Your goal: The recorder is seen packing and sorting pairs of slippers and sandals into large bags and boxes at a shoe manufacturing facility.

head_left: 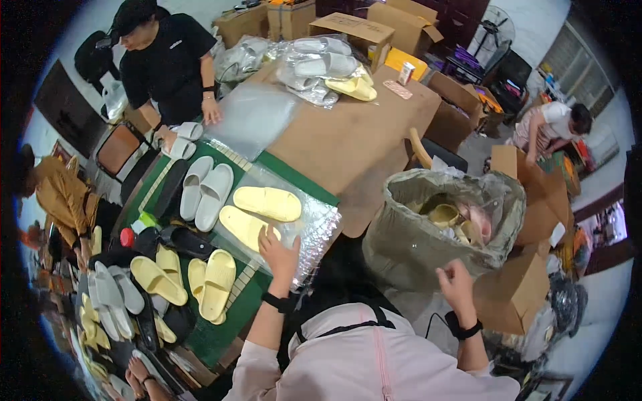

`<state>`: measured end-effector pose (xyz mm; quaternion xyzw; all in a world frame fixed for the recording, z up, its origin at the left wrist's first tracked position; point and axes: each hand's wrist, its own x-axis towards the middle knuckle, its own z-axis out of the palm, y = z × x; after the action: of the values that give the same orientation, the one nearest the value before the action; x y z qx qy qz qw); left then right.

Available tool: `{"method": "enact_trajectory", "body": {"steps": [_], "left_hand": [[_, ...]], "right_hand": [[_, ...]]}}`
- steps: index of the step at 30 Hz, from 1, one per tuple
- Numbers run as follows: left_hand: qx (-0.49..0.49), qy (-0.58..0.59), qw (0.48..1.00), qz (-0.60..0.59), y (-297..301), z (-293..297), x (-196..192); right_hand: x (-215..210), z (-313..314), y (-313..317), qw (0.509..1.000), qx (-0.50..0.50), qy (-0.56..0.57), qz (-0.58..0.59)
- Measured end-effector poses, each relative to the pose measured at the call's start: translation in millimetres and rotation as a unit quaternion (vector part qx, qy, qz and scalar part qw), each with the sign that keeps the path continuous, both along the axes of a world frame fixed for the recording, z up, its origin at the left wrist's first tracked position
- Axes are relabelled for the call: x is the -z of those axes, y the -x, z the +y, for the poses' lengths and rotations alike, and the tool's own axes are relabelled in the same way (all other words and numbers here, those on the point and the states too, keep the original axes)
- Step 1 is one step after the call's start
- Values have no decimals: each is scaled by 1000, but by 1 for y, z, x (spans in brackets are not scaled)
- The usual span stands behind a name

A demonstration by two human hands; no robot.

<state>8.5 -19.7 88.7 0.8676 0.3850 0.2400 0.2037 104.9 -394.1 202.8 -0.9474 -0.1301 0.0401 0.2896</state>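
Observation:
My left hand point(279, 255) lies at the edge of the nearer of two yellow slippers point(239, 227), fingers spread and fingertips against it. The other yellow slipper point(267, 203) lies just beyond, side by side with it. Both rest on clear plastic bags point(313, 224) stacked on the green tabletop point(231, 332). Over to the right, my right hand point(456, 284) is curled into a loose fist in the air, by a large grey-green sack point(394, 244). Nothing shows in that fist. Grey slippers point(214, 197) lie left of the yellow pair.
More yellow slippers point(217, 284) and black slippers point(184, 242) crowd the table's left. Bagged slippers point(324, 65) lie on the brown board point(348, 140). A co-worker point(164, 60) handles light slippers point(184, 139) at the far left. Cardboard boxes point(515, 287) stand to the right.

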Motion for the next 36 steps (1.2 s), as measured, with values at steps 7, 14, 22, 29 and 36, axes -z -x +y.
{"method": "enact_trajectory", "body": {"steps": [7,14,22,29,36], "left_hand": [[122,107,967,196,48,46,114],[173,-11,976,131,52,3,84],[235,104,943,212,93,-9,137],[128,166,971,112,87,-11,154],[166,14,957,236,75,-12,146]], "right_hand": [[44,128,15,806,-433,-80,396],[99,253,-14,746,-570,66,339],[180,409,-32,823,-559,-2,-106],[186,477,-28,735,-626,163,-203],[186,497,-31,695,-669,261,-35]]}}
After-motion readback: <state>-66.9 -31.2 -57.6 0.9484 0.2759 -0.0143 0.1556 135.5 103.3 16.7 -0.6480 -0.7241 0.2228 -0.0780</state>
